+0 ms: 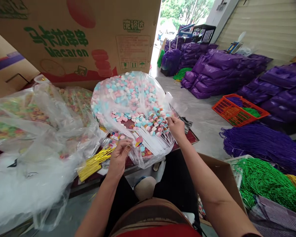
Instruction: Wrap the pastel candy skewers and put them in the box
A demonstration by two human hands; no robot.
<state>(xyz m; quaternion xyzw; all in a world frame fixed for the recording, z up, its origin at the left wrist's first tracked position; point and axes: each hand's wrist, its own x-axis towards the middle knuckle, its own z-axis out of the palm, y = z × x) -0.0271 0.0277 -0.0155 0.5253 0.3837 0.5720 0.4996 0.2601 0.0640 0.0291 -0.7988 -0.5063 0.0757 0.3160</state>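
My left hand (122,151) is closed in a pinch at the near left edge of a clear plastic bag (162,87). A small colourful piece (138,141) shows just beside its fingertips; whether they hold it I cannot tell. My right hand (175,127) is also pinched, at the bag's right side, against the ends of candies threaded on sticks (158,120). What lies between its fingers is hidden. Pink, blue and white candies (130,87) fill the bag's far part. A bundle of white sticks (151,141) lies in front of them, between my hands.
Gold twist ties (95,164) lie left of my left hand. Clear bags of colourful candies (39,112) cover the table's left. A Macaron carton (88,42) stands behind. On the floor at right are purple bundles (219,72), an orange basket (236,115) and green cords (271,184).
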